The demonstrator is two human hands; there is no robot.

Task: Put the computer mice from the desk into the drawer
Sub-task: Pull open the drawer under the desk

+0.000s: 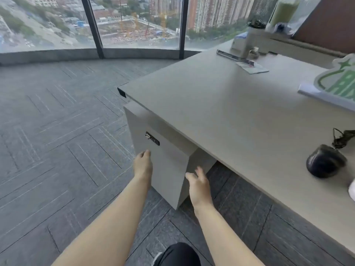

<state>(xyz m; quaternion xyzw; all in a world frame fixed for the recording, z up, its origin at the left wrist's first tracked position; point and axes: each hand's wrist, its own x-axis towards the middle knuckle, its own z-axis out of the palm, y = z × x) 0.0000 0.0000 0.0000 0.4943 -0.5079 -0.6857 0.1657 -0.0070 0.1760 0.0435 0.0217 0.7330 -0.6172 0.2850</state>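
A black computer mouse (325,161) with a bundled cable lies on the grey desk (221,112) near its front right edge. Part of a white object (352,191), possibly another mouse, shows at the right border. Under the desk's left corner stands a grey drawer cabinet (167,169) with a black lock panel (152,138); its front looks closed. My left hand (143,166) rests against the cabinet's left front edge, fingers curled at it. At the cabinet's right edge my right hand (199,186) has its fingers spread and holds nothing.
A green and white sign (338,83) lies on papers at the desk's right. Boxes, a ruler-like bar (227,54) and a leaflet (251,67) sit at the far end. Grey carpet tiles (57,141) stretch left to floor-high windows. My dark knee (176,255) shows at the bottom.
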